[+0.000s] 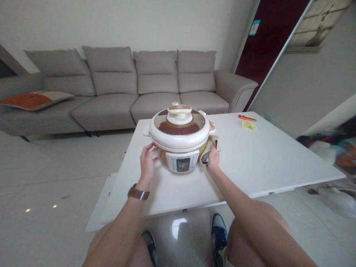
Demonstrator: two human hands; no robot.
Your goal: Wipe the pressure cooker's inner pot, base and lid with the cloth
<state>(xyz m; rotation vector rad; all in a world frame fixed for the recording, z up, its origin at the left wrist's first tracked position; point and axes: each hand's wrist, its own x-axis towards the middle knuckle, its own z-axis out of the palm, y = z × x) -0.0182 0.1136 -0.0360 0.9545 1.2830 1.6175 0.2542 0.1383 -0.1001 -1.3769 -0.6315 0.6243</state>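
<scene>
A white electric pressure cooker (182,142) stands upright on the white table, its lid (179,124) on top and its control panel (183,162) facing me. My left hand (148,157) is at the cooker's left side, under the rim, with fingers apart and the tips against or close to the body. In my right hand (213,157) is a folded beige and grey cloth (207,150), pressed to the cooker's lower right side. The palm side of that hand and part of the cloth are hidden.
On the white table (264,155), an orange utility knife (247,118) and a yellowish crumpled piece (249,125) lie at the far right. A grey sofa (155,102) with an orange and white cushion (36,100) stands behind. Blurred items (342,148) are at the right edge.
</scene>
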